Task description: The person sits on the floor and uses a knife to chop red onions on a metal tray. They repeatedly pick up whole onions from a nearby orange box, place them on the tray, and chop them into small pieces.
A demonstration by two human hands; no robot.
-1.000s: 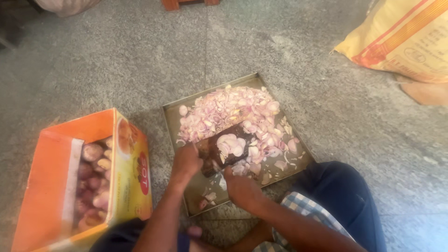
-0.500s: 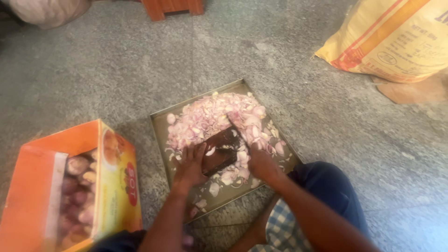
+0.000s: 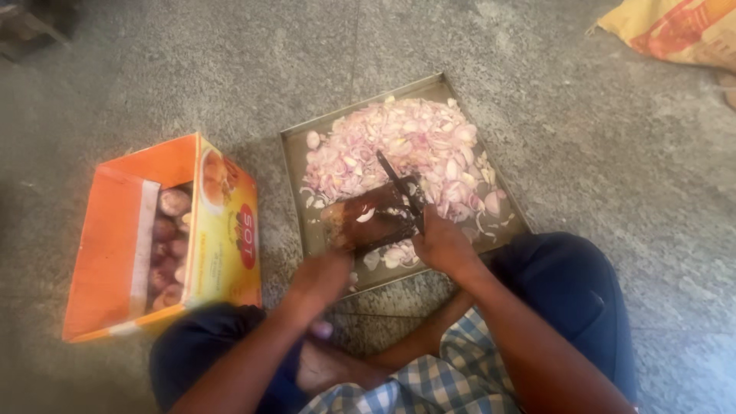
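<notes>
A square metal tray (image 3: 294, 157) lies on the floor in front of my crossed legs, heaped with pale pink sliced onion (image 3: 399, 142). On it, at the near side, rests a small dark wooden board (image 3: 366, 220) carrying a few slices. My right hand (image 3: 445, 245) grips a dark-bladed knife (image 3: 399, 186), whose blade points away across the board's right end into the pile. My left hand (image 3: 318, 280) is blurred at the tray's near edge, just below the board; what it holds, if anything, is unclear.
An open orange cardboard box (image 3: 222, 222) at my left holds several whole peeled onions (image 3: 170, 245). A yellow and orange sack (image 3: 675, 31) lies at the far right. Grey stone floor surrounds the tray.
My left hand has drawn back off the board toward the tray's near edge. The right hand still has the knife, its blade now angled over the board's right end.
</notes>
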